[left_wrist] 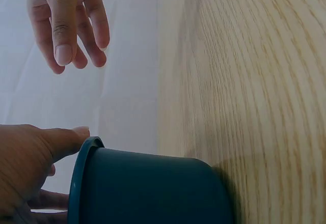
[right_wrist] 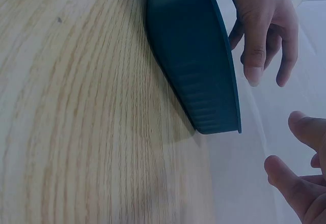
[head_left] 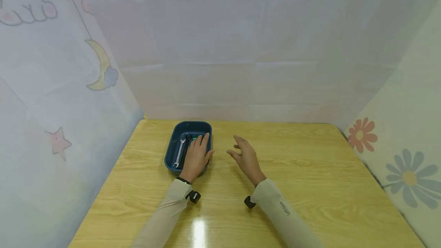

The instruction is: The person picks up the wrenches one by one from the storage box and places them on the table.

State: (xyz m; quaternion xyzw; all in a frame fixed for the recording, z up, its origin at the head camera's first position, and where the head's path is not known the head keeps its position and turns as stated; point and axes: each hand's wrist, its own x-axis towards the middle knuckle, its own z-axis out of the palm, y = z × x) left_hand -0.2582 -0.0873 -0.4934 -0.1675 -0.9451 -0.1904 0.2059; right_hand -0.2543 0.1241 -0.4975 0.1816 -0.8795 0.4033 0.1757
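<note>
A dark blue plastic tray [head_left: 171, 141] stands toward the back left of the table. Inside it lie a silver open-ended wrench [head_left: 179, 152], a dark tool [head_left: 186, 149] beside that, and a small green piece [head_left: 194, 139] mostly covered by fingers. My left hand [head_left: 195, 157] reaches over the tray's right half, fingers extended forward and thumb out past the right rim. In the left wrist view, that thumb is right at the tray's rim [left_wrist: 76, 188]. Off to the right, my right hand [head_left: 247, 160] hovers with loosely bent, parted fingers and nothing in them.
The wood-grain table [head_left: 310, 171] meets a pale sheet-covered wall [head_left: 220, 49] along its back edge. Decorated side sheets border it, with a moon [head_left: 102, 66] on the left and flowers [head_left: 410, 178] on the right. Both wrists carry small black cameras [head_left: 249, 202].
</note>
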